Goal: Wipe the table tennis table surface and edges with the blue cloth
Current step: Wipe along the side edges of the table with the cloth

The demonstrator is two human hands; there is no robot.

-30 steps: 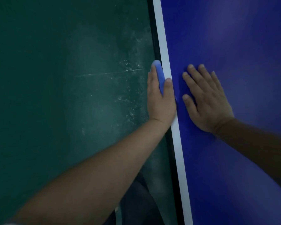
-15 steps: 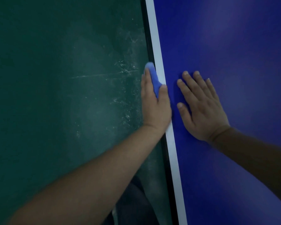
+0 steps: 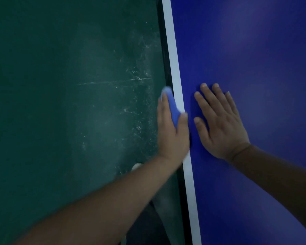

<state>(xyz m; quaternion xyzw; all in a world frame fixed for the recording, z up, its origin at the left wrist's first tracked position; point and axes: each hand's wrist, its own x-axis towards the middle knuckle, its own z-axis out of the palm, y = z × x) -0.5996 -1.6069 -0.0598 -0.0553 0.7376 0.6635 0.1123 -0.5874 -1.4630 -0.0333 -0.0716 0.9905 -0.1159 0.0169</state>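
Edge wiping under way along the table tennis table (image 3: 254,50), at its white border stripe (image 3: 173,68). Left hand (image 3: 171,131) grips the blue cloth (image 3: 171,105), fingers down over the outer side of the edge and thumb lying on top near the stripe, so the cloth sits folded against the table's rim. Right hand (image 3: 221,124) rests flat on the blue surface just beside it, fingers straight and spread, holding nothing, apparently as a brace. Dark green floor (image 3: 60,103) to the left shows pale scuffs and a faint line; a light shoe tip (image 3: 136,166) shows below the left wrist. To do this step well, my judgement: keep the cloth wrapped over both the top stripe and the vertical side, press evenly, slide in one long pass along the rim, and move the bracing hand in step so it does not smear wiped surface. Compared with a second ago, both hands sit lower in the view and the cloth has drawn back along the edge towards the person; the grip and the flat right palm look unchanged.
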